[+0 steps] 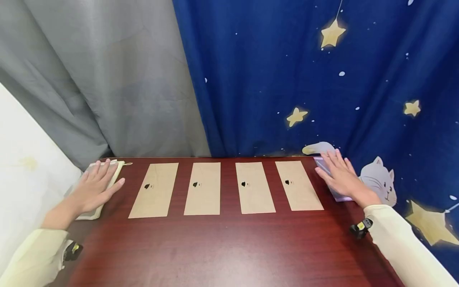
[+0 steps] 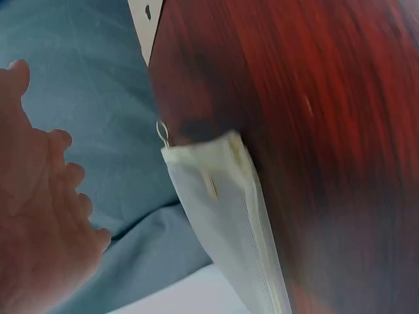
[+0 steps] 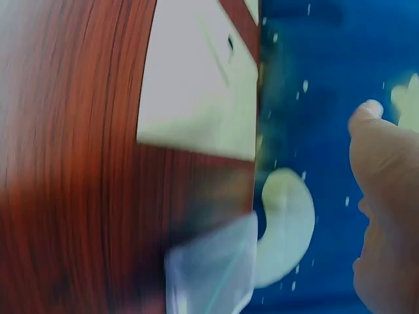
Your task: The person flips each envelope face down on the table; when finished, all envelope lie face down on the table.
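Note:
My left hand (image 1: 94, 188), fingers straight, is held above a whitish zip pouch (image 2: 219, 209) at the table's left end. The left wrist view shows a gap between palm and pouch; a small cord loop sticks out of its corner. At the opposite end, my right hand (image 1: 340, 176) hovers with extended fingers over a clear, purple-edged packet (image 3: 213, 268), partly hidden by the hand in the head view. Between the hands several flat tan paper rectangles lie in a row, among them the leftmost paper (image 1: 157, 199) and the rightmost paper (image 1: 303, 193), each printed with a small black hat.
The dark red wooden table (image 1: 222, 247) ends at the back against a grey curtain (image 1: 143, 79) and a blue starry curtain (image 1: 258, 79). A white wall or panel (image 1: 28, 179) stands on the left. A printed cat (image 1: 380, 181) shows on the right.

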Demonstrator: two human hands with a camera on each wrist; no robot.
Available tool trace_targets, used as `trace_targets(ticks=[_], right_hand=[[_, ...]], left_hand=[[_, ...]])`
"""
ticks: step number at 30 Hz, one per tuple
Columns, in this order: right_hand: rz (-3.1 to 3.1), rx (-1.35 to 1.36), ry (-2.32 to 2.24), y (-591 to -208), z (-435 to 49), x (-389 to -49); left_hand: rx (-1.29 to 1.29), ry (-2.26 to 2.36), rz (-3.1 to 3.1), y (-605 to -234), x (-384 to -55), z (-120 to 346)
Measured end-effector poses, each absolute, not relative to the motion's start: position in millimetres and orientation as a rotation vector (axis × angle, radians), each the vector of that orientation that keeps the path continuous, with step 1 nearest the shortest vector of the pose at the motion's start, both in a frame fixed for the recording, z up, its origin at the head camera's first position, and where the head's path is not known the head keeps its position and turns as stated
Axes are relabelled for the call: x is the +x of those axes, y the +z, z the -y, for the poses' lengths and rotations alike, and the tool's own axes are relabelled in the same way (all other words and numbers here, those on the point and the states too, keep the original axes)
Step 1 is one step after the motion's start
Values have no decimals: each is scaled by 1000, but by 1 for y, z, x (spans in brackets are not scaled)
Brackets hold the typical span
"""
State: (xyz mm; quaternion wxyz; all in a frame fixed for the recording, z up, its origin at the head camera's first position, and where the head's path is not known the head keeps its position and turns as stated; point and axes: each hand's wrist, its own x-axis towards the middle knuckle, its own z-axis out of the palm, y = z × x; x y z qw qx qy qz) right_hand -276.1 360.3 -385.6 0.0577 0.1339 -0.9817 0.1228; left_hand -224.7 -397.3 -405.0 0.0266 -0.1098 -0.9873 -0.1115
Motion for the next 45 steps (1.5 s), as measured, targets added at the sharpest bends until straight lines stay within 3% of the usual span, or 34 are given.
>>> trace_targets(ticks=[19, 32, 45], right_hand=[[2903, 677, 592, -403, -257, -299], [2838, 818, 824, -408, -169, -318], [2802, 939, 1154, -410, -75, -315]], left_hand=[[-395, -659, 3120, -401, -231, 338], [-325, -829, 3158, -410, -237, 337], [-274, -919, 3184, -418, -241, 344]])
